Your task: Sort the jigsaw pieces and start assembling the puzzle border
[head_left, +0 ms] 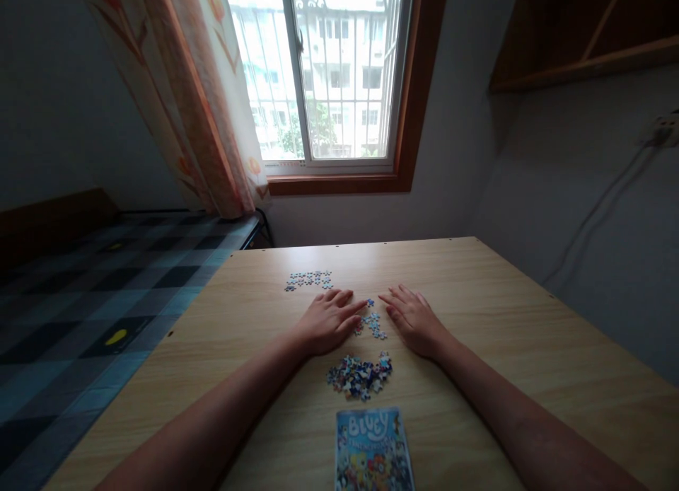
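Note:
My left hand [332, 321] lies on the wooden table with its fingers spread, the fingertips close to a loose blue puzzle piece [370, 303]. Opposite it, my right hand [414, 317] rests open, fingers stretched toward the left. Between the two hands is a small cluster of puzzle pieces [376, 327], partly hidden by the left hand. Nearer to me sits a heap of mixed puzzle pieces [359, 376]. Beyond the left hand, several pieces are spread in rough rows [310, 279]. A Bluey puzzle box [373, 450] lies flat at the near edge of the view.
The light wooden table [493, 321] reaches back toward a barred window [344, 73]. On the left is a bed [106, 300] with a checked cover, below a flowered curtain [196, 95]. A wall shelf [583, 66] and a plugged cord [599, 208] are at the right.

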Motion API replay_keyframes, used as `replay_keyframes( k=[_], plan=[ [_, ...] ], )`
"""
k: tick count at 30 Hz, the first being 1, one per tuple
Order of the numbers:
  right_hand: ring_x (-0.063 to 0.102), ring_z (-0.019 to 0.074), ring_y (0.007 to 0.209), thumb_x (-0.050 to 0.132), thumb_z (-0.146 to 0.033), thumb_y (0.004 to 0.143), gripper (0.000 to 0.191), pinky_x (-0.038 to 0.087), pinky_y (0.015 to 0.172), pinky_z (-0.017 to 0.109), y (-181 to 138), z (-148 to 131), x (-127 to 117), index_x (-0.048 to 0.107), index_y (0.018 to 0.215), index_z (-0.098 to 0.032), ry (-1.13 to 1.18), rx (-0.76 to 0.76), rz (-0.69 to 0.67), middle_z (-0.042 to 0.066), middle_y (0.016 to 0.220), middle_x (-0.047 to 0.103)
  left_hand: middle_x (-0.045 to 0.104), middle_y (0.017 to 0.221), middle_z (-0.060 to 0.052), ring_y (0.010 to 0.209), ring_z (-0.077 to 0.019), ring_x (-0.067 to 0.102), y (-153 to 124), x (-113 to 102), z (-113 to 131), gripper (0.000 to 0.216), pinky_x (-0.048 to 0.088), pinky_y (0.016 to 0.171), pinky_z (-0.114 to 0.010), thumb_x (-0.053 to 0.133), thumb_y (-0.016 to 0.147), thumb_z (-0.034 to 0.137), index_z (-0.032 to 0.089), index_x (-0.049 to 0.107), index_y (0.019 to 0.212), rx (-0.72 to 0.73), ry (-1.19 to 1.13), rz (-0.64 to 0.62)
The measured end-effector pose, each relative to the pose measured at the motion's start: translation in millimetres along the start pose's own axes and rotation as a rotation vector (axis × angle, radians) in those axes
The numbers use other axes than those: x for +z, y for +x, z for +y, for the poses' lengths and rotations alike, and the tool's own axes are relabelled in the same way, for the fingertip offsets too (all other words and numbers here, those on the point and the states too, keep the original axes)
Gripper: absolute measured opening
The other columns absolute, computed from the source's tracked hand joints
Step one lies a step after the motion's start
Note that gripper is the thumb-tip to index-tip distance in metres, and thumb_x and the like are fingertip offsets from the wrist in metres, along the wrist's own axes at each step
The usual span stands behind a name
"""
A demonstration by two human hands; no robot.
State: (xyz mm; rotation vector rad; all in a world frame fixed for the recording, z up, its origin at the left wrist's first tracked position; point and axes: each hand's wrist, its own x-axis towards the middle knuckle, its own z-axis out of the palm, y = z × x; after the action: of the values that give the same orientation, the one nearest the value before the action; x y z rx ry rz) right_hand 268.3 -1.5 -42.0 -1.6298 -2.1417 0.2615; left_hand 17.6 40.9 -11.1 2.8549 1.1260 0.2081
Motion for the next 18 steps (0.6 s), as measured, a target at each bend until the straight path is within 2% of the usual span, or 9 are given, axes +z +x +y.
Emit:
replay_keyframes(
  k=[4,8,10,12,14,15,18],
  plan=[
    [0.045,0.0282,0.137,0.035,-0.038,0.102,0.043,0.03,0.114,0.053,1,0,2,0.065,0.129,-0.025,0.022,-0.061,0.078,0.01,0.142,0.058,0.05,0.144,-0.005,0.129,-0.0276,0.042,0,-3,7,0.05,0.033,0.108,-0.045,0.029,0.101,0.054,0.04,0.046,0.146,-0.022,0.036,0.003],
    [0.049,0.0275,0.132,0.04,-0.035,0.1,0.039,0.035,0.112,0.051,1,3,5,0.07,0.122,-0.023,0.079,-0.103,0.161,0.01,0.136,0.062,0.055,0.138,-0.005,0.125,-0.026,0.046,1,-9,11,0.048,0.036,0.105,-0.044,0.027,0.102,0.052,0.038,0.052,0.142,-0.038,0.022,0.018],
    [0.049,0.0272,0.132,0.041,-0.034,0.099,0.038,0.036,0.112,0.05,0,6,5,0.071,0.118,-0.022,0.119,-0.119,0.192,0.011,0.134,0.063,0.062,0.127,-0.005,0.117,-0.023,0.052,-2,-13,8,0.049,0.039,0.102,-0.04,0.024,0.104,0.046,0.034,0.062,0.132,-0.022,-0.013,0.047],
    [0.05,0.0271,0.131,0.042,-0.032,0.099,0.037,0.037,0.112,0.049,-1,11,4,0.073,0.115,-0.02,0.156,-0.13,0.22,0.012,0.131,0.064,0.069,0.11,-0.005,0.105,-0.021,0.057,-7,-18,2,0.051,0.042,0.097,-0.037,0.024,0.105,0.041,0.028,0.073,0.112,-0.018,-0.032,0.075],
    [0.051,0.0275,0.129,0.043,-0.031,0.098,0.036,0.038,0.111,0.05,-2,16,2,0.073,0.113,-0.019,0.184,-0.132,0.244,0.012,0.128,0.065,0.07,0.095,-0.006,0.095,-0.0208,0.059,-15,-21,-7,0.048,0.045,0.092,-0.036,0.032,0.103,0.04,0.025,0.077,0.093,-0.071,-0.017,0.104],
    [0.052,0.0278,0.129,0.043,-0.031,0.098,0.036,0.038,0.111,0.05,-3,18,1,0.074,0.112,-0.019,0.194,-0.133,0.254,0.013,0.128,0.065,0.07,0.093,-0.006,0.094,-0.0212,0.06,-19,-22,-12,0.042,0.046,0.09,-0.036,0.039,0.1,0.039,0.024,0.077,0.089,-0.118,0.001,0.123],
    [0.052,0.0288,0.128,0.044,-0.031,0.097,0.035,0.039,0.11,0.052,-4,20,0,0.074,0.109,-0.02,0.218,-0.134,0.274,0.013,0.127,0.066,0.07,0.094,-0.006,0.093,-0.0216,0.062,-27,-24,-29,0.025,0.048,0.084,-0.035,0.056,0.092,0.036,0.024,0.077,0.089,-0.254,0.054,0.165]
  ],
)
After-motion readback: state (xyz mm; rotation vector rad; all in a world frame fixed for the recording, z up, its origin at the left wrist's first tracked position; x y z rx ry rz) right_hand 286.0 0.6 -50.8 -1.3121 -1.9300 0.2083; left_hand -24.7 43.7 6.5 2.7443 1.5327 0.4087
